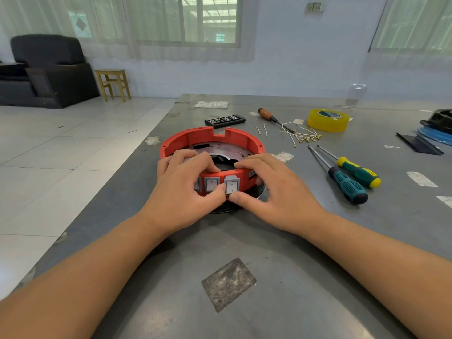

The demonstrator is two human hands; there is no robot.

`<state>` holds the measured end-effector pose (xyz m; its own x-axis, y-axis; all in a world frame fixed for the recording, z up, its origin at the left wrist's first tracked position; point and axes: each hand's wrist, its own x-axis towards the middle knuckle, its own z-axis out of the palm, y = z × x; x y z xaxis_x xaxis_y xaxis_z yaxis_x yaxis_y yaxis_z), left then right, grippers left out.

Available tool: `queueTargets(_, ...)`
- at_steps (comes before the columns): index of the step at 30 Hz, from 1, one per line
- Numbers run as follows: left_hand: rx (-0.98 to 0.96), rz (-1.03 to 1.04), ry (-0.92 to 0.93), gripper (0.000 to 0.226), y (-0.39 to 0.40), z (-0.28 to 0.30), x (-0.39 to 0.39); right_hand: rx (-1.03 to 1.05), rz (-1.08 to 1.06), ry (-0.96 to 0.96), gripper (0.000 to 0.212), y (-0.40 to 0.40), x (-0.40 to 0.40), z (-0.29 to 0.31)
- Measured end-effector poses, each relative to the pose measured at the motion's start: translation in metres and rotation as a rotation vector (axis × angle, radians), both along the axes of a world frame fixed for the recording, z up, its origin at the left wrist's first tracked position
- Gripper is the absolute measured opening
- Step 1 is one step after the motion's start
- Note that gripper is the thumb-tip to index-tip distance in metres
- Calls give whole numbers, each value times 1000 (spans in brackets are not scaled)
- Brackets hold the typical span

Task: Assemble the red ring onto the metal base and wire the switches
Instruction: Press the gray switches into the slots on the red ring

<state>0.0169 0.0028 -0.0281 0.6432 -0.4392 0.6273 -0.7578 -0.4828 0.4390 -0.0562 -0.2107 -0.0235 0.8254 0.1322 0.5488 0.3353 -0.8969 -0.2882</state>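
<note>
A big grey table (244, 253) fills most of the view. On it, near the middle, sits the red ring (195, 139), and it rests on a shiny metal base (220, 149) that shows through the ring's open top.

The left hand (181, 192) holds the near side of the ring. Its fingers curl over the top edge and its thumb presses the front wall. The right hand (271, 189) holds the ring too, with fingers bent over the edge, and its thumb pushes on the grey switch (231, 185) on the right. That switch is tipped a little and sticks out of the red wall. Another grey switch (211, 184) sits flat in the wall just beside it, to the left.

To the right of the ring lie two green screwdrivers (352, 177), side by side. Farther back is a roll of yellow tape (328, 119). Near the tape lie an orange-handled screwdriver (267, 114) and a little heap of thin white wires (302, 135). A black box of small tool bits (225, 119) lies behind the ring.
</note>
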Motion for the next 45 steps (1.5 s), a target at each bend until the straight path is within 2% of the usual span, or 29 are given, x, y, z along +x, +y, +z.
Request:
queueTargets(5, 37, 0, 115, 34, 5, 3, 0, 46, 38, 2, 38, 0, -4, 1)
queueTargets(10, 39, -20, 133, 34, 6, 5, -1, 91, 56, -9, 32, 3, -5, 2)
queueTargets(17, 58, -26, 173, 37, 7, 7, -4, 117, 63, -39, 28, 3, -5, 4)
queueTargets(31, 79, -33, 130, 28, 6, 4, -1, 108, 34, -43, 23, 4, -3, 7)
queueTargets(35, 86, -33, 123, 35, 6, 3, 0, 111, 18, -43, 22, 6, -2, 6)
queueTargets(41, 73, -38, 118, 26, 4, 4, -1, 125, 2, -39, 20, 8, -2, 7)
queueTargets(45, 63, -45, 84, 30, 5, 2, 0, 122, 0, -45, 22, 6, -3, 3)
